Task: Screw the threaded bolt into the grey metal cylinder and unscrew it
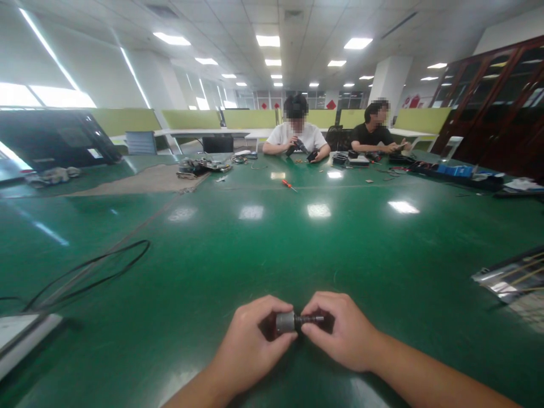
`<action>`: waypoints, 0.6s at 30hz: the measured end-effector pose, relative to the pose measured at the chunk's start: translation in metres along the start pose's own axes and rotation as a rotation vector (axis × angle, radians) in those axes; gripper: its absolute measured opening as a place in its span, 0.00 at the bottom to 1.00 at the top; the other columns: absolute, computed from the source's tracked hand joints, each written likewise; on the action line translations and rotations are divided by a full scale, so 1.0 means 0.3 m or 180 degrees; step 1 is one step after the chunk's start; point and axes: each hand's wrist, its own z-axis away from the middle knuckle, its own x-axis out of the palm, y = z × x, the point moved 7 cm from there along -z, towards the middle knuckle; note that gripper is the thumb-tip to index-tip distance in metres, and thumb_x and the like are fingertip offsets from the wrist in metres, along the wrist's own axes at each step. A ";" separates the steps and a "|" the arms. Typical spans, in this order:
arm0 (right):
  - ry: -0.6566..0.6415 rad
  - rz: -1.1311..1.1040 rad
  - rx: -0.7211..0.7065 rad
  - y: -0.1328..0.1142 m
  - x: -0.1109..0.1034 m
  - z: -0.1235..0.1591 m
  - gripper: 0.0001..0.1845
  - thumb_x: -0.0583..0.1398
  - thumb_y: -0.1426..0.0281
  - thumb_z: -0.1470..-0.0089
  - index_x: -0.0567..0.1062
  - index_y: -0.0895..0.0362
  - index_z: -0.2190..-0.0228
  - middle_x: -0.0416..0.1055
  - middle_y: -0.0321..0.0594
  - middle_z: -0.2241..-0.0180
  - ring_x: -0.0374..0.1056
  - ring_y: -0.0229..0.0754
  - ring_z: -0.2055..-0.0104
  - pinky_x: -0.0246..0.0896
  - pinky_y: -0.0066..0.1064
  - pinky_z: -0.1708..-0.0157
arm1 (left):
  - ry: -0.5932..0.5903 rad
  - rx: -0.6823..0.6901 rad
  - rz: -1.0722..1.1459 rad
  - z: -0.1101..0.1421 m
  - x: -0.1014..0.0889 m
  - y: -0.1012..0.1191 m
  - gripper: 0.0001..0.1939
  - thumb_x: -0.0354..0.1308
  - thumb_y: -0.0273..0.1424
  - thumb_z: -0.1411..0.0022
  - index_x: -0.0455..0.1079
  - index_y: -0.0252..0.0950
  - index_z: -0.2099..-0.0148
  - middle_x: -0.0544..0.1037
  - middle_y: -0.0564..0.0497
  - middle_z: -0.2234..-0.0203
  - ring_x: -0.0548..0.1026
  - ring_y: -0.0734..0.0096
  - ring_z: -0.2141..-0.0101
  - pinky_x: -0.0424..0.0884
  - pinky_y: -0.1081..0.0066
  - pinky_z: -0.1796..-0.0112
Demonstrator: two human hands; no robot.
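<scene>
Close in front of me, a small grey cylindrical part with a dark stepped shaft (285,322) lies level between my hands. My left hand (250,343) closes on its wide grey body, with thumb and fingers on opposite sides. On the narrower shaft end, my right hand (346,331) pinches just beside the body, and the thin metallic tip points right. The two hands nearly touch. My fingers hide some of the part, and I cannot tell whether it is one piece or two joined.
A shiny green table (238,249) spreads ahead. An orange screwdriver (288,185) lies farther off. To the left are a black cable (123,276) and a pale flat object (29,334); a metallic frame (516,272) is at right. Two people (297,133) sit opposite, among device parts.
</scene>
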 end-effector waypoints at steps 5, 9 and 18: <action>0.0013 0.0026 0.0002 0.002 -0.001 0.001 0.03 0.64 0.74 0.50 0.77 0.56 0.70 0.74 0.35 0.72 0.69 0.39 0.70 0.59 0.29 0.68 | 0.0016 0.0021 -0.0028 -0.001 -0.001 0.009 0.10 0.66 0.27 0.47 0.74 0.38 0.61 0.81 0.51 0.69 0.78 0.67 0.69 0.72 0.71 0.66; -0.0001 0.0040 -0.0019 0.004 0.000 -0.001 0.03 0.64 0.74 0.50 0.77 0.56 0.69 0.74 0.35 0.72 0.70 0.39 0.70 0.59 0.29 0.68 | 0.0031 0.0066 -0.0062 -0.005 -0.003 0.012 0.09 0.66 0.27 0.47 0.75 0.39 0.61 0.81 0.51 0.68 0.78 0.67 0.68 0.72 0.71 0.66; -0.0014 0.0016 -0.0014 0.006 0.001 -0.003 0.04 0.64 0.75 0.50 0.77 0.56 0.69 0.74 0.35 0.72 0.70 0.39 0.70 0.59 0.29 0.68 | -0.0009 0.0031 -0.0019 -0.004 0.000 0.004 0.10 0.66 0.27 0.46 0.75 0.39 0.60 0.80 0.53 0.69 0.78 0.68 0.69 0.71 0.72 0.66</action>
